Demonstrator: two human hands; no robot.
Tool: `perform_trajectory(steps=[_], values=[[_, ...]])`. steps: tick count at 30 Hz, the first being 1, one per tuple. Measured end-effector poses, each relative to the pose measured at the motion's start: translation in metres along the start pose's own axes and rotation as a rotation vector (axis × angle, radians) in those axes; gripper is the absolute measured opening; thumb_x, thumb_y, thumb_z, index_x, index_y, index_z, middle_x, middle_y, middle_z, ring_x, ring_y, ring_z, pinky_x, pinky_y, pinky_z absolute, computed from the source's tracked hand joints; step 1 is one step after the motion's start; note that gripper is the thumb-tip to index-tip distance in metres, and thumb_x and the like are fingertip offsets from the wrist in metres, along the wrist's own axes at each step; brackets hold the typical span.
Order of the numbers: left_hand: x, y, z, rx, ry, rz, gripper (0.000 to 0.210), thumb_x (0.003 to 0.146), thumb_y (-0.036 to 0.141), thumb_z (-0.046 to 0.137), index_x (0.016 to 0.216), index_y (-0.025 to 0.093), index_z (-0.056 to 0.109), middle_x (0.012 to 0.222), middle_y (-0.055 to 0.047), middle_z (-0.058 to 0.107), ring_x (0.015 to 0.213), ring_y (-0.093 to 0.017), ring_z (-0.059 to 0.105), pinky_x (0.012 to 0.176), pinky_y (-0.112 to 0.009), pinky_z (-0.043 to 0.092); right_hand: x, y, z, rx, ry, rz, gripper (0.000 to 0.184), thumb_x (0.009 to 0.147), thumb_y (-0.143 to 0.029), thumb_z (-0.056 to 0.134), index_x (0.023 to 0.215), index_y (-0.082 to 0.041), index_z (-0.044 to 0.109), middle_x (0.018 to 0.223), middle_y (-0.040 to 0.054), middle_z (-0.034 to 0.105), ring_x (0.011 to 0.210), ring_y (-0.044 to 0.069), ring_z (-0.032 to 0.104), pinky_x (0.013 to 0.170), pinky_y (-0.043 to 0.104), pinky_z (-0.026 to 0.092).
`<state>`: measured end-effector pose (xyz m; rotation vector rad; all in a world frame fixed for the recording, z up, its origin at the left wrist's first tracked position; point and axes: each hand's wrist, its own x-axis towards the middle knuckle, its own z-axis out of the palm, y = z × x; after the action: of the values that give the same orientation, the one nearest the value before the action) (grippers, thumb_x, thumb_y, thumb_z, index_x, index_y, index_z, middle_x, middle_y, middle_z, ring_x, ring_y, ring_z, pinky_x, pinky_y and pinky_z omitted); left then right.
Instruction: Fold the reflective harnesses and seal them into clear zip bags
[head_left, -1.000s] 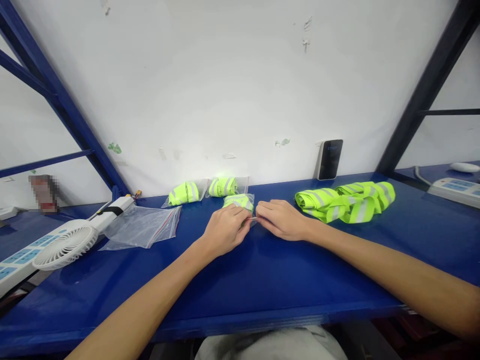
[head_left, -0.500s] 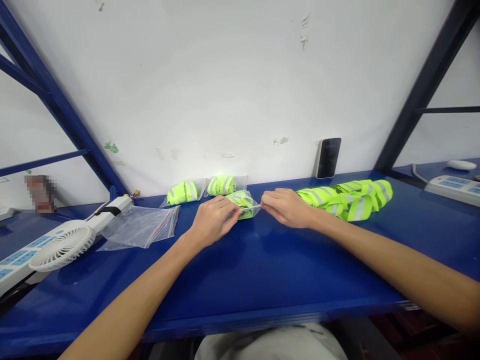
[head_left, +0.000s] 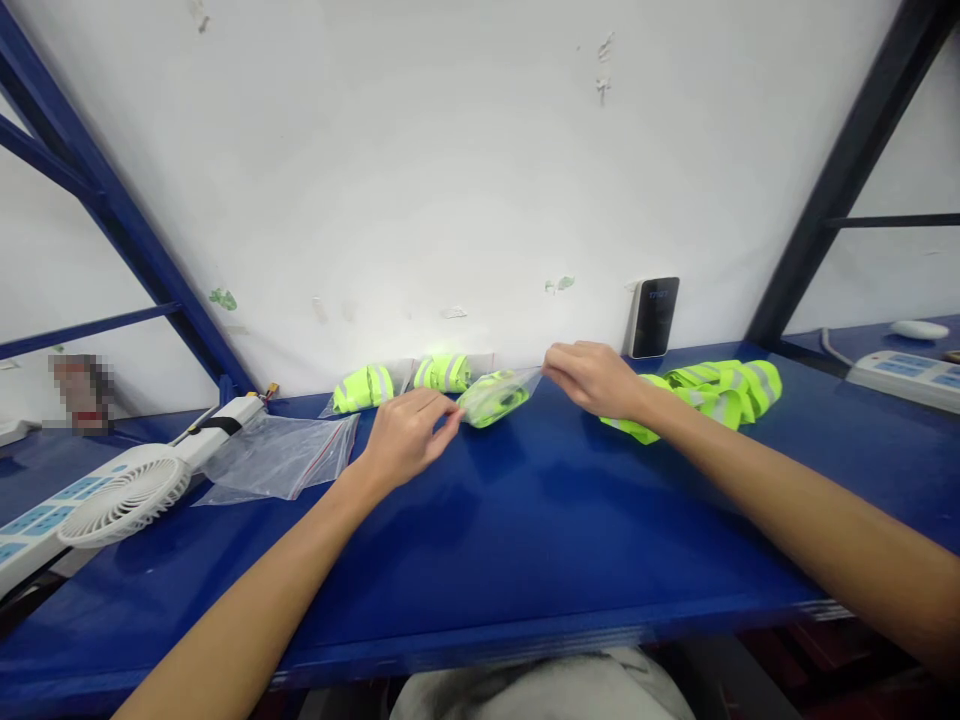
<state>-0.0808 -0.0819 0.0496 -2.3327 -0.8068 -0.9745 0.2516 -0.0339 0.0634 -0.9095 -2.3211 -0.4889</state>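
Observation:
A small clear zip bag (head_left: 501, 397) with a rolled neon-yellow reflective strap inside hangs between my two hands, tilted up at its right end. My right hand (head_left: 592, 378) pinches its upper right corner. At the bag's lower left end, my left hand (head_left: 411, 432) has thumb and forefinger closed on the edge. Behind the left hand lie two more bagged strap rolls, a left one (head_left: 364, 388) and a right one (head_left: 441, 373), against the wall. Loose neon-yellow reflective straps (head_left: 720, 388) lie in a heap beyond my right forearm, which partly covers them.
Flat clear zip bags (head_left: 281, 455) lie to the left, beside a white handheld fan (head_left: 127, 498) and a white power strip (head_left: 45, 515). A black-faced clock (head_left: 655, 318) leans at the wall. Another power strip (head_left: 907, 375) sits at far right on the blue table (head_left: 525, 560).
My right hand has moved up and slightly right, raising that end of the bag. My left hand has shifted a little left, and the bag's contents show more between the hands.

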Motion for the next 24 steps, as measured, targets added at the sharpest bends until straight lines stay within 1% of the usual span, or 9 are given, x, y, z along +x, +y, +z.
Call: perform_trajectory(steps=[4, 6, 8, 10, 14, 17, 20, 22, 24], values=[[-0.011, -0.024, -0.007, 0.085, 0.116, -0.282, 0.032, 0.092, 0.027, 0.049, 0.062, 0.020, 0.048, 0.055, 0.001, 0.057, 0.052, -0.012, 0.054, 0.059, -0.025, 0.040, -0.012, 0.047, -0.022, 0.061, 0.112, 0.431, 0.018, 0.093, -0.031, 0.050, 0.079, -0.021, 0.054, 0.073, 0.0055, 0.063, 0.064, 0.020, 0.057, 0.062, 0.031, 0.039], [-0.009, -0.032, -0.009, 0.088, -0.005, -0.389, 0.032, 0.093, 0.032, 0.046, 0.063, 0.020, 0.049, 0.059, -0.001, 0.061, 0.057, -0.014, 0.058, 0.061, -0.026, 0.041, -0.011, 0.062, -0.032, 0.148, 0.076, 0.625, 0.011, 0.090, -0.030, 0.056, 0.083, -0.021, 0.058, 0.074, 0.0050, 0.067, 0.063, 0.020, 0.061, 0.063, 0.032, 0.043], [-0.002, -0.035, -0.010, 0.110, -0.217, -0.435, 0.033, 0.094, 0.037, 0.042, 0.069, 0.020, 0.054, 0.068, -0.002, 0.067, 0.066, -0.017, 0.063, 0.063, -0.028, 0.040, -0.003, 0.066, -0.036, 0.320, 0.042, 0.813, 0.005, 0.088, -0.026, 0.056, 0.088, -0.022, 0.059, 0.075, 0.0047, 0.069, 0.057, 0.019, 0.063, 0.061, 0.031, 0.047], [0.006, -0.036, -0.011, 0.160, -0.418, -0.468, 0.035, 0.096, 0.042, 0.039, 0.076, 0.021, 0.059, 0.078, -0.004, 0.071, 0.075, -0.022, 0.066, 0.063, -0.029, 0.041, 0.010, 0.060, -0.033, 0.525, 0.045, 0.927, 0.002, 0.087, -0.022, 0.055, 0.089, -0.022, 0.055, 0.076, 0.0050, 0.069, 0.056, 0.018, 0.064, 0.056, 0.030, 0.048], [0.003, -0.046, -0.025, 0.267, -0.724, -0.589, 0.043, 0.094, 0.050, 0.035, 0.099, 0.022, 0.067, 0.102, -0.011, 0.073, 0.093, -0.031, 0.069, 0.071, -0.036, 0.047, 0.039, 0.042, -0.017, 0.930, 0.124, 0.913, 0.011, 0.085, -0.022, 0.056, 0.088, -0.024, 0.045, 0.075, 0.0033, 0.067, 0.064, 0.019, 0.068, 0.056, 0.028, 0.051], [-0.017, -0.058, -0.044, 0.347, -0.862, -0.671, 0.052, 0.093, 0.053, 0.034, 0.112, 0.018, 0.068, 0.113, -0.018, 0.071, 0.104, -0.038, 0.067, 0.078, -0.043, 0.051, 0.054, 0.039, -0.004, 1.011, 0.385, 0.948, 0.012, 0.085, -0.017, 0.047, 0.091, -0.025, 0.041, 0.067, -0.0020, 0.060, 0.066, 0.019, 0.069, 0.061, 0.029, 0.054], [-0.044, -0.061, -0.065, 0.377, -0.818, -0.696, 0.054, 0.094, 0.051, 0.030, 0.115, 0.017, 0.067, 0.116, -0.018, 0.070, 0.105, -0.040, 0.067, 0.078, -0.047, 0.052, 0.054, 0.046, 0.001, 0.908, 0.517, 0.974, 0.013, 0.085, -0.016, 0.042, 0.094, -0.026, 0.042, 0.070, -0.0018, 0.059, 0.070, 0.019, 0.069, 0.064, 0.031, 0.055], [-0.062, -0.059, -0.077, 0.386, -0.746, -0.712, 0.053, 0.094, 0.051, 0.032, 0.115, 0.018, 0.068, 0.118, -0.018, 0.070, 0.102, -0.039, 0.068, 0.077, -0.046, 0.052, 0.048, 0.049, -0.001, 0.751, 0.492, 0.867, 0.011, 0.085, -0.020, 0.045, 0.095, -0.024, 0.046, 0.078, 0.0015, 0.062, 0.074, 0.020, 0.068, 0.068, 0.034, 0.056], [-0.078, -0.056, -0.086, 0.395, -0.733, -0.717, 0.053, 0.092, 0.053, 0.036, 0.116, 0.019, 0.069, 0.120, -0.018, 0.070, 0.101, -0.040, 0.069, 0.075, -0.046, 0.053, 0.039, 0.047, -0.008, 0.546, 0.486, 0.723, 0.010, 0.085, -0.023, 0.049, 0.095, -0.023, 0.051, 0.086, 0.0045, 0.065, 0.078, 0.020, 0.067, 0.072, 0.036, 0.055]])
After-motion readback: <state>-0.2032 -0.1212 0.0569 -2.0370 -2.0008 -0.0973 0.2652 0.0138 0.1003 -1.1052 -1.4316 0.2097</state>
